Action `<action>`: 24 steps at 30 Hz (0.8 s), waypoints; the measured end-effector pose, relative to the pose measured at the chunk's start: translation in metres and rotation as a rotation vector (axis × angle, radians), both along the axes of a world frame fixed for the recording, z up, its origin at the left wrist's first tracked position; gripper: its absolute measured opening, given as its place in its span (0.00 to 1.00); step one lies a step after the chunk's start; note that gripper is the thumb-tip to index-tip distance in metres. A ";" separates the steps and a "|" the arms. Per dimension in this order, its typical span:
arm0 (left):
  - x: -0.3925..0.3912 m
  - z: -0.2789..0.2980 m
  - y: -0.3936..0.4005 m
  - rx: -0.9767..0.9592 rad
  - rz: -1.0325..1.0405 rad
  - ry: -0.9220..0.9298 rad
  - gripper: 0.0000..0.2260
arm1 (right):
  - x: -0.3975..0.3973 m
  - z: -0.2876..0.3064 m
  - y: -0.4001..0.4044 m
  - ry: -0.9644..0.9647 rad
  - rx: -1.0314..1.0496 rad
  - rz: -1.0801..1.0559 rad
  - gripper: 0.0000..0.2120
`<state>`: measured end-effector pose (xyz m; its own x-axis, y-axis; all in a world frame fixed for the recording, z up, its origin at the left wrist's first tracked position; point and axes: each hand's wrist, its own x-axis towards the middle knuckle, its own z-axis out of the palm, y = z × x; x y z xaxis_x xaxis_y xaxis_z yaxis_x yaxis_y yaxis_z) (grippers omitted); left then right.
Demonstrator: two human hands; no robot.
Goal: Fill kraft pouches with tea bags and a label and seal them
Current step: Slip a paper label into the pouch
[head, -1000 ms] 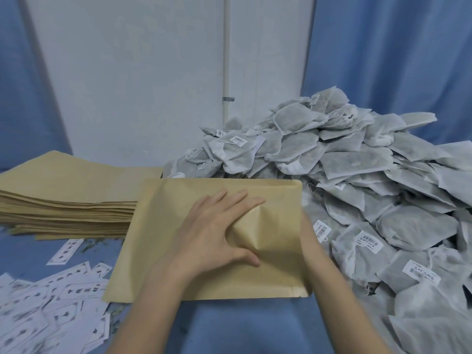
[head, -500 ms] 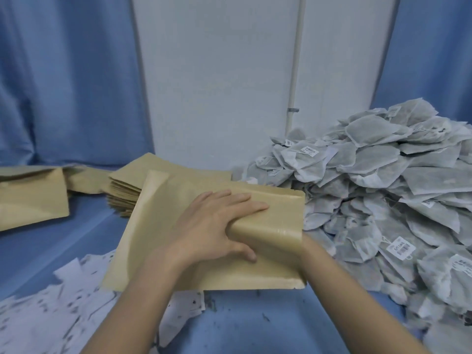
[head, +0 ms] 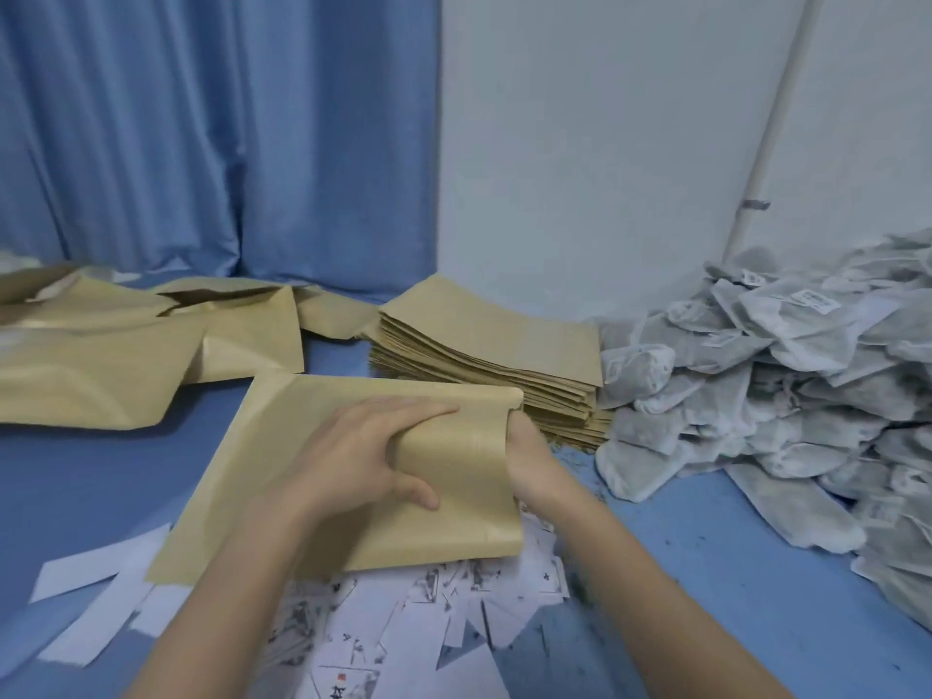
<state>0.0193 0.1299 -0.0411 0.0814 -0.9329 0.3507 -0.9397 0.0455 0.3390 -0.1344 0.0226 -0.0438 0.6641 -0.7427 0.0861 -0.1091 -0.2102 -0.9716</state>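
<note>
In the head view, the camera is now turning left compared with half a second ago: the tea bags are sliding toward the right edge, the stack of flat pouches is sitting near the middle at the back of the table, and more loose pouches are coming into sight along the back left. The labels are now lying straight under the arms at the near edge, where earlier they were showing lower left.

The pouch is still lying between the two hands, above the labels and just in front of the stack. The left hand is resting on top of it as before, fingers stretched across the upper face and thumb pressing a fold of the paper, so it is gripping the pouch. The right hand is reaching in at the pouch's right edge; its fingers are hiding behind the paper, so whether they are curling or lying straight cannot be told. The pouch's right side is bowing upward over that hand.
</note>
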 end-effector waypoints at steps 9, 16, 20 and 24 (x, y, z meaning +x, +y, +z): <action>0.019 0.000 -0.010 0.068 0.023 0.125 0.38 | -0.076 -0.064 -0.034 0.592 -0.425 0.027 0.13; 0.017 -0.001 -0.013 0.101 0.026 0.165 0.39 | -0.071 -0.062 -0.035 0.599 -0.419 0.109 0.18; 0.018 -0.001 -0.011 0.092 0.014 0.180 0.39 | -0.078 -0.053 -0.041 0.474 -0.333 -0.021 0.07; 0.018 0.003 -0.010 0.065 -0.009 0.208 0.39 | -0.096 -0.034 -0.041 0.284 -0.298 -0.148 0.06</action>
<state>0.0377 0.1202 -0.0384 0.1373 -0.9541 0.2661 -0.8487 0.0252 0.5282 -0.2301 -0.0183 -0.0777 0.5803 -0.8023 0.1399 -0.4136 -0.4383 -0.7980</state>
